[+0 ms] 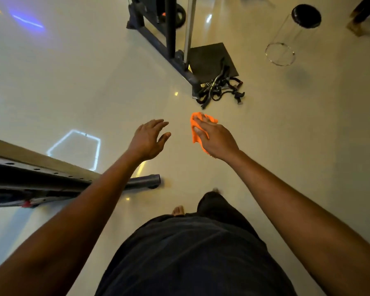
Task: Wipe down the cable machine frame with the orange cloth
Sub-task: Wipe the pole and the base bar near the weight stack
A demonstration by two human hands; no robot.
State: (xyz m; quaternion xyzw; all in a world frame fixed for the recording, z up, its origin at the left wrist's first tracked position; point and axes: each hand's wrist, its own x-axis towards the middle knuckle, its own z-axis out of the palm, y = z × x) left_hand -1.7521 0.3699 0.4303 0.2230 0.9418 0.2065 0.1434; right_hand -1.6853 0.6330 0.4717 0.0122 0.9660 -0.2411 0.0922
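My right hand (216, 138) grips a crumpled orange cloth (195, 130), held out in front of me above the floor. My left hand (150, 138) is stretched forward beside it, fingers spread and holding nothing. The cable machine frame (158, 42) stands ahead at the top centre: a dark base bar runs along the floor, with a black upright and a chrome guide rod (189, 28) rising from it. Both hands are well short of the frame and touch nothing.
A tangle of cable handles and straps (221, 90) lies at the near end of the base bar, next to a dark floor mat (212, 58). A black-topped stool with a chrome ring (286, 39) stands at right. Another machine's bar (51, 180) lies low at left.
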